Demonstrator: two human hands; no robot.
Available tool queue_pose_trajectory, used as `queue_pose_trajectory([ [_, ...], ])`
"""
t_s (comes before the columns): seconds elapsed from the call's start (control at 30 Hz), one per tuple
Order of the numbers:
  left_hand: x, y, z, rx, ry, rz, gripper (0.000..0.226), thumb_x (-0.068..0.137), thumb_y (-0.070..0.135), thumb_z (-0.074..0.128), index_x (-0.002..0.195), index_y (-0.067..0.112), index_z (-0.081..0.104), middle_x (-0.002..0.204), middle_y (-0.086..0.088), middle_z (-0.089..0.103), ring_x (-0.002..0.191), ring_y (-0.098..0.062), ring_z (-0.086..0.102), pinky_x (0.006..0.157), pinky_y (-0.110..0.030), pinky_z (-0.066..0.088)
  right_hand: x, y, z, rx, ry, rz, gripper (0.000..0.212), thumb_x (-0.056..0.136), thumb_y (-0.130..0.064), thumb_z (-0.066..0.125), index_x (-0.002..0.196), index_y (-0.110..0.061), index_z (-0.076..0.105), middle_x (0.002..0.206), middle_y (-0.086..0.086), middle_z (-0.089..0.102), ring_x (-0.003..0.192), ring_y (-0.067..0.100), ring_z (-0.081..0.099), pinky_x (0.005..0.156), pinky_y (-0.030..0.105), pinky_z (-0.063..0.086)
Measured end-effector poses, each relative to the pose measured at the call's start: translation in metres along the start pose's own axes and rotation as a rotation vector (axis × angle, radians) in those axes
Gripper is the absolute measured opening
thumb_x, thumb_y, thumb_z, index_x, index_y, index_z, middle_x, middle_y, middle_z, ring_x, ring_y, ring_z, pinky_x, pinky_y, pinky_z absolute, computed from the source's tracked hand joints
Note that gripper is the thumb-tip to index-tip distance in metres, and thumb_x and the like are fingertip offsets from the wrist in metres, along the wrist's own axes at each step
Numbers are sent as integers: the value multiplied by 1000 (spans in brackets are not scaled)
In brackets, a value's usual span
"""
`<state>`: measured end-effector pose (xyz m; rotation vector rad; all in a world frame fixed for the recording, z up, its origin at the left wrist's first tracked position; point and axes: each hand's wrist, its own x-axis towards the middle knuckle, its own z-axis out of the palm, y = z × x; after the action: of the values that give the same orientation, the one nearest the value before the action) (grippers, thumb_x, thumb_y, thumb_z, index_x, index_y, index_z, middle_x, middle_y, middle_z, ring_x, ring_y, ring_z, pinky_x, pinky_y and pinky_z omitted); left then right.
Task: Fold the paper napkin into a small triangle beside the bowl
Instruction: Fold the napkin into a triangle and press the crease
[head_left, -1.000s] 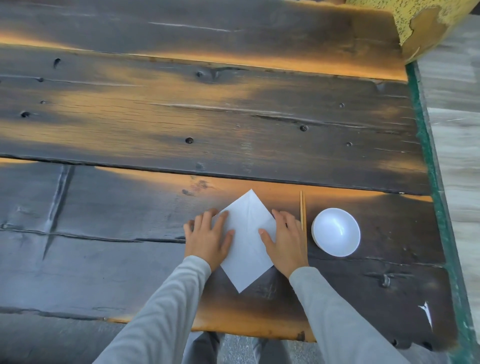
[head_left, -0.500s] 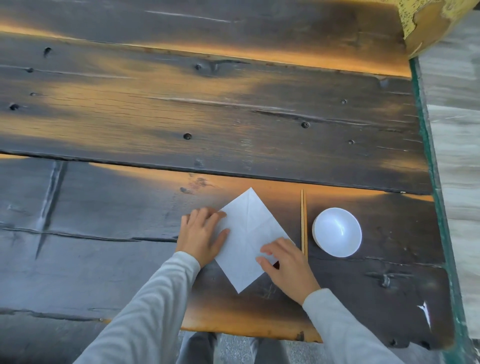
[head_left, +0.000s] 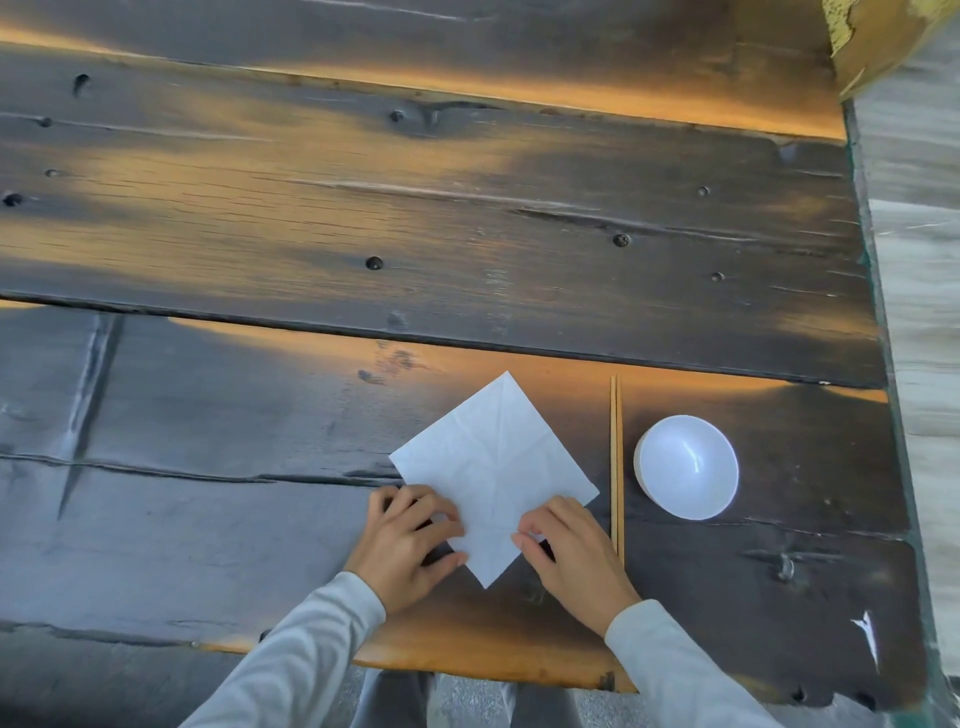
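Observation:
A white paper napkin (head_left: 493, 457) lies flat as a diamond on the dark wooden table (head_left: 363, 234), with creases running through it. My left hand (head_left: 410, 545) pinches its lower left edge near the bottom corner. My right hand (head_left: 571, 556) pinches the lower right edge. The bottom corner pokes out between the two hands. A small white bowl (head_left: 687, 466) stands to the right of the napkin, empty.
A pair of wooden chopsticks (head_left: 616, 457) lies straight between the napkin and the bowl. The table's near edge runs just below my wrists, and its green right edge (head_left: 893, 415) lies beyond the bowl. A yellow peeling post (head_left: 872, 41) stands at the top right.
Both hands slid down from the napkin's side corners to its lower edges near the bottom corner. The side corners are now uncovered and the napkin has stayed in place.

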<state>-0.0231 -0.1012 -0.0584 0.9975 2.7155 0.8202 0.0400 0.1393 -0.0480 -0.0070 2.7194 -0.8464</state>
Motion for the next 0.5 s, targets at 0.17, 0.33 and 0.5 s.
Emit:
queue_pose_trajectory([
  [0.17,10,-2,3,-18,-18,58,33,69,53,83,92,31,75,106,12,68,107,-15,51,87,-40,30,2,-2,-4,127,-50,122,7,97,-33,62,90,-31,64,95,-17,57,92,5,55,80,13,49],
  [0.33,13,-10,0,15,16,71,39,74,45,82,108,27,73,113,8,68,112,-15,55,89,-40,31,11,-9,-24,341,10,245,8,94,-35,66,87,-36,62,92,-21,58,95,-3,55,74,7,44],
  [0.5,25,-12,-3,-54,157,-8,21,92,32,60,99,20,76,100,7,71,98,-11,59,87,-32,30,22,-9,-42,403,-20,259,7,92,-41,67,85,-39,65,93,-26,62,97,-4,55,79,18,44],
])
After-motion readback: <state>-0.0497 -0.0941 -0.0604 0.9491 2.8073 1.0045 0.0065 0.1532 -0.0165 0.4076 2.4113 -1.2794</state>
